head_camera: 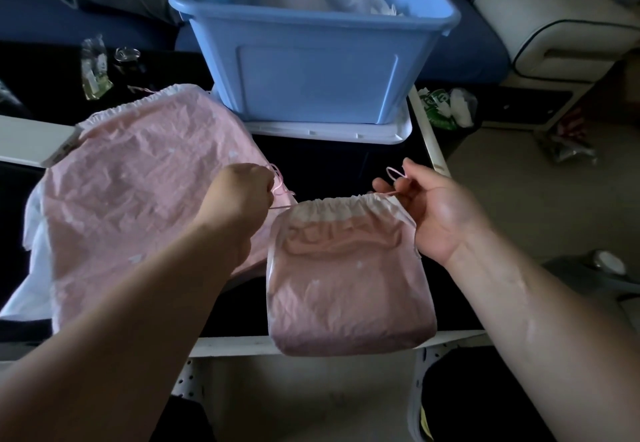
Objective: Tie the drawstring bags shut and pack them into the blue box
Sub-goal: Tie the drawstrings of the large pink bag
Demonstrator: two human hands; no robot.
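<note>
Lower centre, we hold the small pink bag (349, 268) by its drawstring (281, 190), left hand (239, 195) curled round one end, right hand (433, 213) pinching the other loop, blue box (311, 60) upper centre, larger bag (138, 192) left.

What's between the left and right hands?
Head view: the gathered top of the small pink bag, with its drawstring running out to the left hand and right hand.

Small bag (349, 275) right of large bag (145, 199), box (311, 46) behind.
</note>
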